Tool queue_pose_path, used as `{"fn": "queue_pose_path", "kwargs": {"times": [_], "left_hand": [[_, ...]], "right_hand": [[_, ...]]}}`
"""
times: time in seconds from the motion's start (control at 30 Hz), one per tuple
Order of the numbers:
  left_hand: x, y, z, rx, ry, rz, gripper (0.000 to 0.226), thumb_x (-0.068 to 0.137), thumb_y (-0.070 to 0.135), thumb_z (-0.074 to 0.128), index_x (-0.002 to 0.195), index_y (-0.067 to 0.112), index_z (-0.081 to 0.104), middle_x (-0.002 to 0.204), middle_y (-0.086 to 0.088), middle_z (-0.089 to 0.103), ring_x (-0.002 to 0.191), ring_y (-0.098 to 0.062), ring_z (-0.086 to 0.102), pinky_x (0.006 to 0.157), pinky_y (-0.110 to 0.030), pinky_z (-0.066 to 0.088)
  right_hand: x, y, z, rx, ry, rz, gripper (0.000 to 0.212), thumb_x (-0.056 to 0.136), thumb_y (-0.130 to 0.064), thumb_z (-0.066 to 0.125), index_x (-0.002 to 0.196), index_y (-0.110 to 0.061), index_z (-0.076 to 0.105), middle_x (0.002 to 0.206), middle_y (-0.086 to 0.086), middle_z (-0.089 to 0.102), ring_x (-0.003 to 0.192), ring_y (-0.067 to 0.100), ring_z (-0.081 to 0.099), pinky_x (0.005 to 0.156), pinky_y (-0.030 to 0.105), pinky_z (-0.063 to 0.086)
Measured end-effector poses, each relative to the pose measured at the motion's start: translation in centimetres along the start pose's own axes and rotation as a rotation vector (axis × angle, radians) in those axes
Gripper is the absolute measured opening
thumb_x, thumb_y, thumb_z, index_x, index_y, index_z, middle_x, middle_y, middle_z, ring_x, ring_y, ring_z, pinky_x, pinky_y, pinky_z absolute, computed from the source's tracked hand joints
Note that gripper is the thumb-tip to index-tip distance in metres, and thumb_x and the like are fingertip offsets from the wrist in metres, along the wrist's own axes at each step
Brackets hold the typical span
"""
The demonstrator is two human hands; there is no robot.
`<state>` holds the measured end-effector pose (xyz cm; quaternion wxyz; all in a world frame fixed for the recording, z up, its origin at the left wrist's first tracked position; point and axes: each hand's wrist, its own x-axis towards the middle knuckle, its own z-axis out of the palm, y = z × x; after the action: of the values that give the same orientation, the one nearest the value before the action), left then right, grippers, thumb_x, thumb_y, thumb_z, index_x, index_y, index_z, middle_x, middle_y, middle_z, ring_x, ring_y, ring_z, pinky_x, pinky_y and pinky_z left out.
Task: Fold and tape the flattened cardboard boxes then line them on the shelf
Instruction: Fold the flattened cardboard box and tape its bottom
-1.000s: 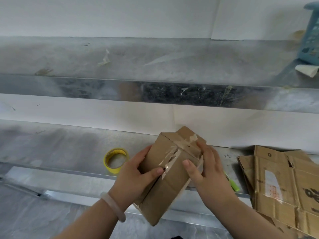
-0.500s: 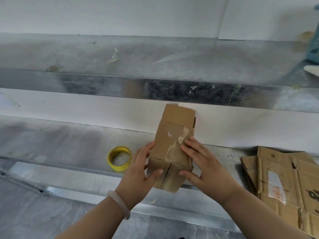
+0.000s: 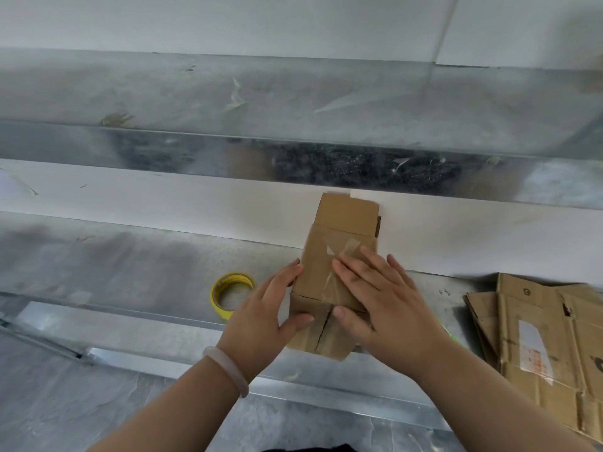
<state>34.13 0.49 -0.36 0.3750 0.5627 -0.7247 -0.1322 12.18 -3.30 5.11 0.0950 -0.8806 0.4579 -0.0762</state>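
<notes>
The near end of the box [image 3: 318,275] sticks out past the near edge of the low shelf [image 3: 130,272], so it could tip and fall if the hands let go. Two near flaps [image 3: 310,337] meet at a crack, and I see no tape over it. They may pop open once the thumbs lift. The left hand [image 3: 264,318] has its fingers almost straight against the box's left side, holding nothing. The right hand [image 3: 381,301] lies flat and spread on top, pressing down. Too hard a push could squash the box. The yellow tape roll [image 3: 216,296] sits just left, but both hands are busy. The far flap [image 3: 347,215] stands open. The flat boxes [image 3: 538,337] wait on the right.
</notes>
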Motion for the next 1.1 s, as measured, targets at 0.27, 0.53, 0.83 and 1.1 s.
{"fn": "queue_pose_path", "kwargs": {"times": [0.27,0.53,0.83,1.1], "left_hand": [[0.0,-2.1,-1.2,-0.156,-0.116,0.021,0.077,0.079,0.042,0.070,0.144,0.032,0.029,0.144,0.020,0.041,0.122,0.002,0.050,0.096,-0.029,0.049],[-4.2,-11.6,-2.5,0.256,-0.107,-0.240,0.062,0.070,0.043,0.074,0.124,0.016,0.061,0.122,0.000,0.062,0.116,-0.025,0.054,0.100,-0.038,0.044],[-3.1,-13.2,-3.7,0.382,-0.070,-0.053,0.020,0.079,0.029,0.052,0.095,0.030,0.065,0.092,0.007,0.066,0.092,-0.024,0.062,0.095,-0.049,0.044],[-0.6,-5.1,-9.5,0.046,0.073,0.164,0.019,0.089,0.030,0.051,0.104,0.022,0.060,0.099,0.018,0.053,0.092,-0.004,0.050,0.088,-0.037,0.045]], "right_hand": [[1.3,-3.0,-0.3,0.142,-0.009,0.173,0.077,0.088,-0.070,0.027,0.154,-0.039,0.004,0.162,-0.018,-0.002,0.147,0.002,-0.011,0.122,0.032,-0.006],[-0.2,-3.2,0.3,0.136,0.223,0.058,0.072,0.089,-0.062,0.037,0.153,-0.037,0.015,0.161,-0.013,0.015,0.149,0.004,0.007,0.123,0.042,0.010],[-0.2,-5.7,1.2,0.058,0.413,0.112,0.059,0.094,-0.049,0.041,0.147,-0.022,0.039,0.154,-0.002,0.035,0.148,0.015,0.020,0.122,0.041,0.013],[3.2,-11.8,-0.5,0.055,0.292,0.128,0.053,0.095,-0.049,0.043,0.137,-0.020,0.054,0.131,-0.002,0.060,0.132,0.018,0.044,0.111,0.031,0.030]]}}
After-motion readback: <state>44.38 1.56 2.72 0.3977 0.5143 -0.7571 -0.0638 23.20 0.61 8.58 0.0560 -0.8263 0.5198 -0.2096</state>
